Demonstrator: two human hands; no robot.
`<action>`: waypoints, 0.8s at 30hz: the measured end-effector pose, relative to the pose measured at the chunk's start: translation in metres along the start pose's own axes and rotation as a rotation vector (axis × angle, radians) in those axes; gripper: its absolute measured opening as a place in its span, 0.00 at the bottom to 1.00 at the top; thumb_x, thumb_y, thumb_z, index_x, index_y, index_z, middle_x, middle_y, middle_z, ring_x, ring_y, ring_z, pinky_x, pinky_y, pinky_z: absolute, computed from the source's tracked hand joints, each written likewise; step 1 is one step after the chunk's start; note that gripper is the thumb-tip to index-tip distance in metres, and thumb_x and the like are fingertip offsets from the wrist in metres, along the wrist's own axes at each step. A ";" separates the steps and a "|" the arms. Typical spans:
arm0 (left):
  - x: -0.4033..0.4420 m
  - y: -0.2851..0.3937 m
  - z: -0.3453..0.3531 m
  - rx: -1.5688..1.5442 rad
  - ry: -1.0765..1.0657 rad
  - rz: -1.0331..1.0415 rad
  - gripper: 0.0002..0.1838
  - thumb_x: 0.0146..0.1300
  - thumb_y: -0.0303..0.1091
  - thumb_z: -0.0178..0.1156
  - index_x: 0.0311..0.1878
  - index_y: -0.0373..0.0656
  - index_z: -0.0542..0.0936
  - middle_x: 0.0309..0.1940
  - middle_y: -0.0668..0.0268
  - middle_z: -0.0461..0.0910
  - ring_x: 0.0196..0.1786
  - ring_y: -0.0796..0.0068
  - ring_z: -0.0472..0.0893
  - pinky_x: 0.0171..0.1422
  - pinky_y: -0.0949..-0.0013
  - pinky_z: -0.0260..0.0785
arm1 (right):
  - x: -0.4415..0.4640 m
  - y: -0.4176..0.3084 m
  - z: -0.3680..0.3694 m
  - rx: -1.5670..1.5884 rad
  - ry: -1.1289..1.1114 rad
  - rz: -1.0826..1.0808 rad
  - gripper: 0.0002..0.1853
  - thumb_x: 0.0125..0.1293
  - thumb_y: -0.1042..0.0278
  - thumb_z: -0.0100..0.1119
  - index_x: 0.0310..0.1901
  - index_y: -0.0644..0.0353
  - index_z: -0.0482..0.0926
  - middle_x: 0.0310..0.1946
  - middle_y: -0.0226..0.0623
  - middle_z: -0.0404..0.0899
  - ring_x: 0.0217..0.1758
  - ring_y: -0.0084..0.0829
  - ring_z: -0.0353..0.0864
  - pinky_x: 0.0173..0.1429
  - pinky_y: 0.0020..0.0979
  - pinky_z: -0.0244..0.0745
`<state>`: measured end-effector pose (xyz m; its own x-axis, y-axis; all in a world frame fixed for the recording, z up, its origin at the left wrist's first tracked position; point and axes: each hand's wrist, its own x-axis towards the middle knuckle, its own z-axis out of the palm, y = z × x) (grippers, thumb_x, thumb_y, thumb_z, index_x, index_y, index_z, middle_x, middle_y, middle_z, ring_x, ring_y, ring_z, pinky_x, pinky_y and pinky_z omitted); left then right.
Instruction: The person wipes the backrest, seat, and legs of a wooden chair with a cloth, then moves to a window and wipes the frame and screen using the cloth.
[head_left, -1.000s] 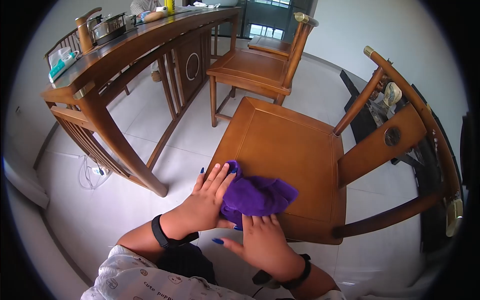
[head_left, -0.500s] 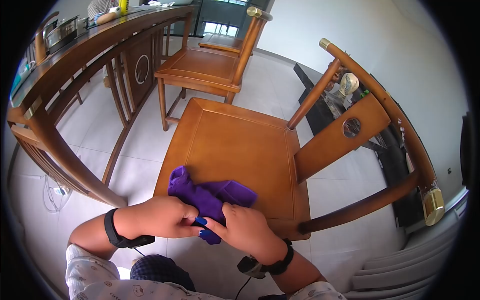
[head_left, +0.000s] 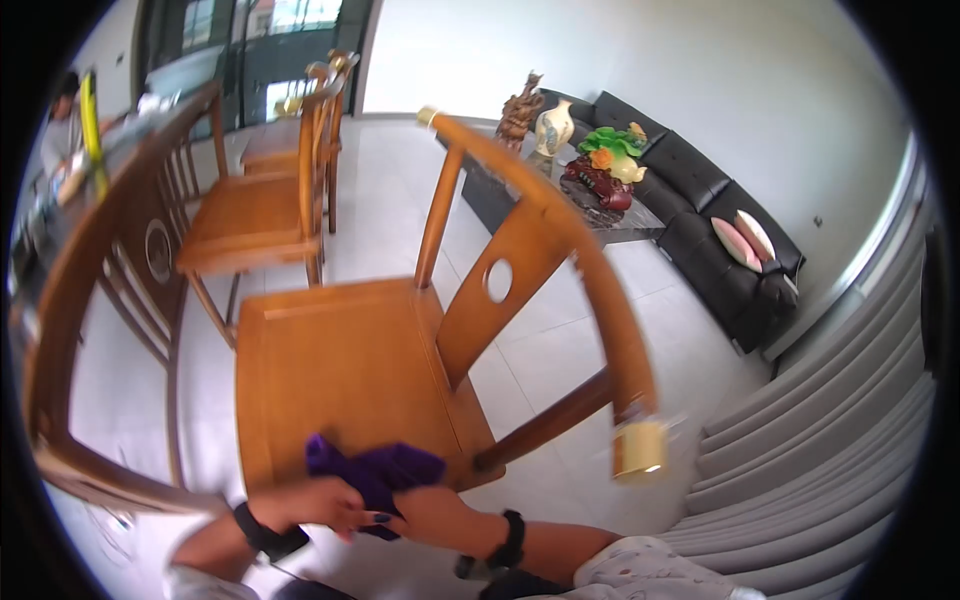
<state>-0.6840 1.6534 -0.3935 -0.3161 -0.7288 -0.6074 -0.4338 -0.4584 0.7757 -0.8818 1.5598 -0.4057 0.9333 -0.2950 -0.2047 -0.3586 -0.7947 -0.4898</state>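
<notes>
Purple cloth (head_left: 376, 474): bunched at six o'clock on the wooden chair seat (head_left: 335, 365).
Left hand (head_left: 326, 502): flat a second ago, now curled closed on the cloth.
Right hand (head_left: 437, 512): against it; blur hides whether it grips.
Cloth work: regathering seems to have replaced pressing.
Black sofa (head_left: 697, 237): swung into fuller view, two o'clock.

Brown wooden chair seat (head_left: 340, 365) with a grooved border, crumpled purple cloth (head_left: 378, 474) over its near edge.

Ahead of you, a black sofa (head_left: 690, 205) lines the pale wall (head_left: 720, 80). Gray curtains (head_left: 790, 490) hang to your right, and light tiles (head_left: 555, 345) cover the floor (head_left: 600, 440).
</notes>
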 end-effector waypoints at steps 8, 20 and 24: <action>-0.065 0.028 0.106 -0.405 -0.141 -0.212 0.20 0.72 0.46 0.45 0.47 0.40 0.80 0.43 0.64 0.83 0.52 0.70 0.78 0.57 0.64 0.70 | -0.085 -0.064 -0.080 0.198 -0.416 -0.145 0.29 0.68 0.43 0.43 0.27 0.63 0.78 0.24 0.50 0.78 0.30 0.53 0.78 0.37 0.48 0.72; -0.170 0.160 0.092 -0.342 0.058 -0.114 0.21 0.69 0.48 0.48 0.43 0.39 0.80 0.37 0.57 0.82 0.43 0.62 0.80 0.47 0.60 0.71 | -0.179 -0.220 -0.248 0.191 -0.093 -0.112 0.21 0.61 0.48 0.56 0.25 0.61 0.79 0.20 0.45 0.77 0.27 0.50 0.78 0.34 0.45 0.73; -0.230 0.225 0.070 0.042 0.142 0.036 0.21 0.68 0.48 0.49 0.42 0.38 0.80 0.35 0.55 0.81 0.41 0.60 0.80 0.45 0.60 0.71 | -0.219 -0.269 -0.295 0.284 0.031 0.061 0.24 0.62 0.45 0.54 0.22 0.61 0.79 0.19 0.44 0.78 0.29 0.48 0.79 0.35 0.43 0.73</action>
<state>-0.7683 1.7539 -0.0912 -0.2110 -0.8101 -0.5470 -0.4602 -0.4114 0.7867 -0.9840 1.6816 0.0208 0.9086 -0.3568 -0.2173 -0.4005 -0.5959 -0.6961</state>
